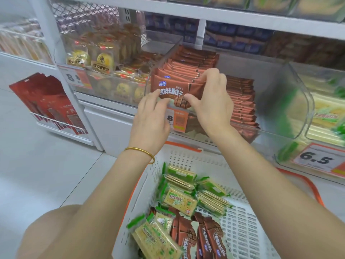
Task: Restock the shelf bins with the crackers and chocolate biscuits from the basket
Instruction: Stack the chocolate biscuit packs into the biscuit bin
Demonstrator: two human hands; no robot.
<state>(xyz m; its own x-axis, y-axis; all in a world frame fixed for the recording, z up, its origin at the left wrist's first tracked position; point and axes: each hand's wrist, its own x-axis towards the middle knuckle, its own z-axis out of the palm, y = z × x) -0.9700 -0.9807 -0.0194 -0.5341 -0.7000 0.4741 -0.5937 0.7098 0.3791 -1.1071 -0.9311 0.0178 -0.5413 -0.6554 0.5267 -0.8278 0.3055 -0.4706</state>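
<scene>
**Choc biscuit pkt at front of bin, both hands on it**

The brown foil chocolate biscuit packet [172, 88] stands on its long edge at the front of the clear plastic shelf bin [296, 113], face out. It is just ahead of the row of matching brown packets [188, 65] already filed inside. R hand [212, 105] clamps the pkt's right end, thumb on the front face, fingers over the top edge. L hand [149, 118] pinches the lower-left corner w/ curled fingertips, just above the orange-and-white price tag [177, 119] on the bin's front lip. A second stack of brown packets [240, 103] lies flat in the bin, right of the row. Below the bin sits the white slotted plastic basket [242, 230], w/ green-and-cream cracker packs [179, 200] and a few more brown chocolate packs [211, 234] loose in it.

Handling, prob.: pkt is light, the film wrap slick and crinkly, the biscuits inside brittle. Squeezing the flat faces risks snapping them. Best hold is by the two short ends or sealed fins w/ light pressure, then slide it down vs. the row so it stays upright.
</scene>
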